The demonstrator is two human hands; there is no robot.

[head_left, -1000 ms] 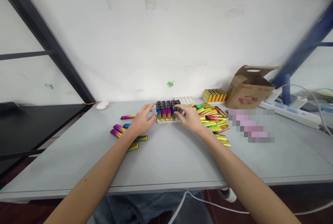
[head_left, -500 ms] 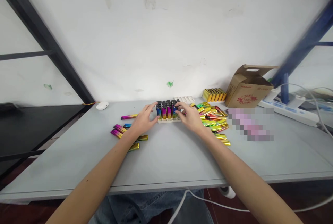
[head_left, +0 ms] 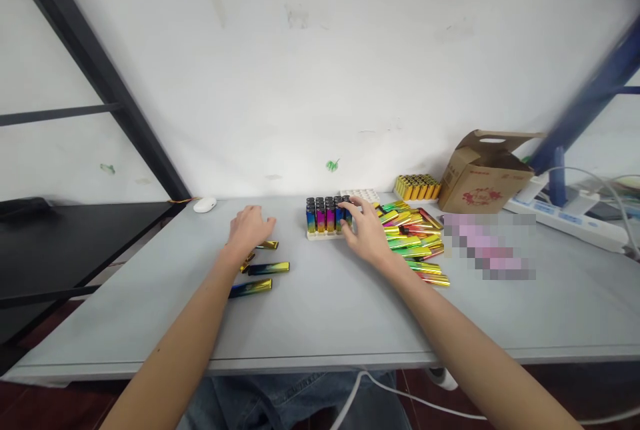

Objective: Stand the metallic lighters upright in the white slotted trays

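A white tray (head_left: 326,236) at the middle of the table holds several upright metallic tubes (head_left: 321,219) with black tops, coloured blue, magenta and gold. My right hand (head_left: 367,230) is at the tray's right end, its thumb and fingers curved apart around the end tubes; whether it grips one I cannot tell. Over to the left, my left hand (head_left: 249,227) hovers over or rests on loose tubes, partly covering them, with its thumb spread out to the right. Loose blue-and-gold tubes (head_left: 270,269) lie just below it on the table.
Right of my right hand lies a heap of shiny yellow, green and red tubes (head_left: 407,242). Behind are a white tray (head_left: 361,194), a block of yellow cylinders (head_left: 418,186) and an open cardboard box (head_left: 480,183). A power strip (head_left: 570,218) lies far right, a white case (head_left: 205,205) back left.
My left hand has left the tray's left side and moved left over the loose tubes. My right hand stays at the tray's right end. The camera view has shifted slightly.
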